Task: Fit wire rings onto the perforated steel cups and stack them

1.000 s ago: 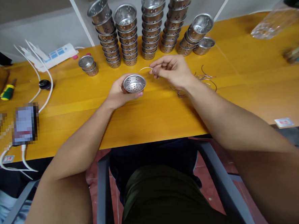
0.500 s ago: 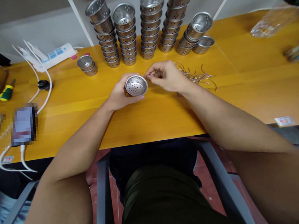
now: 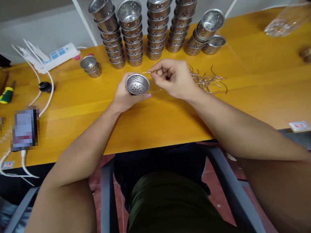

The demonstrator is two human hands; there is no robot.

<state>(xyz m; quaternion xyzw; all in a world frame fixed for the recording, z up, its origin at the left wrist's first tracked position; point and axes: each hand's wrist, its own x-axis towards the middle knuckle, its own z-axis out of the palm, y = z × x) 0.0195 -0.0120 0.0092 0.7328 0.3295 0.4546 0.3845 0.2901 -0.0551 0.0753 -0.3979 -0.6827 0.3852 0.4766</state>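
My left hand [image 3: 125,92] is wrapped round a perforated metal strainer cup [image 3: 137,84], its mouth tilted up toward me. Between the thumb and fingertips of my right hand [image 3: 170,75] is a thin curved wire handle [image 3: 145,72]. Its free end reaches the cup's rim at the upper right; whether it is hooked in a hole I cannot tell. Just to the right of that hand lies a loose heap of curved wire handles [image 3: 208,82], partly hidden behind the hand and wrist.
Several tall stacks of strainer cups [image 3: 132,33] stand along the back, with a leaning group [image 3: 209,25] at their right. A short stack [image 3: 90,66] sits left. Further left are a power strip [image 3: 59,56], a screwdriver [image 3: 7,93] and a phone [image 3: 24,129] on white cables.
My left hand and the cup have shifted slightly left and up. The right hand has drawn a little away from the rim, and more of the wire handle shows.
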